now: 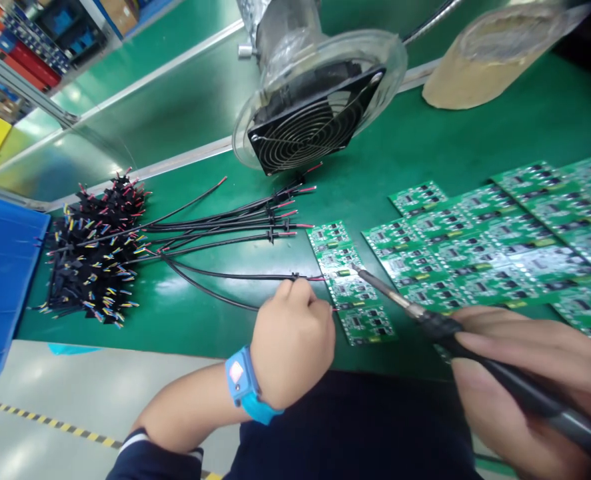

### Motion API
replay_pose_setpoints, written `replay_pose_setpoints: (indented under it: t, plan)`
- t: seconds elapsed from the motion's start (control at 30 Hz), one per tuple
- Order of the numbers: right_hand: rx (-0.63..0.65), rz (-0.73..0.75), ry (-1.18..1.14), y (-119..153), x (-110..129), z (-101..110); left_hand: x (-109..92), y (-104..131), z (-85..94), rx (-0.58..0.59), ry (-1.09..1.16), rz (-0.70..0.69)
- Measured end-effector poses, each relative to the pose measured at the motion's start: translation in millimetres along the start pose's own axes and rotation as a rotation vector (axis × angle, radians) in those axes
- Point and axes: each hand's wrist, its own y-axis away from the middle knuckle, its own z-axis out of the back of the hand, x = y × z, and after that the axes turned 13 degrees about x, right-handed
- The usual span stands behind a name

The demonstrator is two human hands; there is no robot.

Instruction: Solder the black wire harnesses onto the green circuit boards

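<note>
1. The left hand (294,333), with a blue wrist strap (245,383) on its wrist, has its fingers pinched closed at the black cable (240,275), by the small black clip near its end; the exact fingertip contact is hidden beneath the hand.
2. The right hand (535,373) is closed around the dark handle of the soldering iron (445,327), whose tip points left and lies at the circuit board strip (348,283), near its middle. Whether the tip touches cannot be told.
3. The circuit board strip lies flat on the green workbench (185,320), its lower end close to the near edge. It is green, with dark chips, pale solder pads and small yellow-green parts.
4. The held cable's reddish end meets the strip's left side; another reddish wire end shows lower down, just beside the left hand.
5. More black cables (215,230) fan out from the cable pile (95,253) at the bench's left end, beside the blue bin (5,280). The pile's tips show red, yellow, blue and white.
6. Right of the strip, overlapping circuit panels (455,247) spread towards the bench's right side.
7. The fan (308,130), behind a clear round hood (390,60), stands towards the back edge.
</note>
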Motion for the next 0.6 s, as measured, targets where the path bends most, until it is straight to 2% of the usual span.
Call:
replay_pose_setpoints:
  t: [0.1, 0.23, 0.4, 0.5, 0.6]
  plan:
    - [-0.004, 0.105, 0.044, -6.2, -0.4, -2.2, -0.4, 3.1, 1.0, 0.002, -0.113, -0.017]
    - [-0.033, 0.047, 0.107, -7.3, -0.8, -6.1, 12.8, 0.8, 12.7, 0.017, -0.113, -0.088]
    - [-0.059, 0.016, 0.12, -8.9, -0.5, -8.8, 56.3, -33.5, 30.1, -0.201, -0.116, 0.013]
    - [-0.059, 0.027, 0.113, -13.1, 1.1, -7.7, 79.8, -58.1, 30.3, -0.177, -0.149, -0.033]
    - [-0.063, 0.052, 0.106, -19.7, 4.2, -5.4, 89.0, -66.9, 28.1, -0.114, -0.176, -0.079]
